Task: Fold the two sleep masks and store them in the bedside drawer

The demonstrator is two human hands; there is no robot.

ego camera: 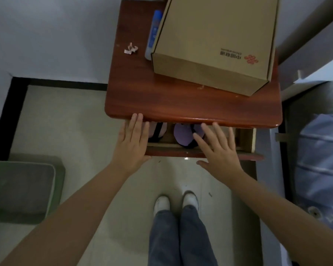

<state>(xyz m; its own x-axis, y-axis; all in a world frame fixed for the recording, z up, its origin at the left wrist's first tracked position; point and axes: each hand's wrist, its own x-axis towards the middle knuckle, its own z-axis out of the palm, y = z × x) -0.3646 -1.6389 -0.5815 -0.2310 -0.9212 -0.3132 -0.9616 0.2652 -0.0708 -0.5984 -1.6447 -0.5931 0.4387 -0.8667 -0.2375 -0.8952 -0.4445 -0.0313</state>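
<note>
The bedside drawer [244, 153] stands partly pulled out under the reddish wooden table top [181, 106]. Inside it lie two sleep masks: a pale pink one with a black strap [158, 132] at the left, half hidden by the table top, and a purple one [183, 134] in the middle. My left hand [132, 141] lies flat, fingers apart, over the drawer's left front corner, its fingertips touching the table edge. My right hand [217, 148] rests palm down with spread fingers over the drawer front, just right of the purple mask. Neither hand holds anything.
A closed cardboard box [215, 41] fills the table's back right, with a blue-and-white tube [153, 35] beside it and a crumpled paper scrap [130, 48] at the left. A green bin [21, 189] stands on the tiled floor at left. Bedding [321, 169] lies at right. My feet [176, 202] are below the drawer.
</note>
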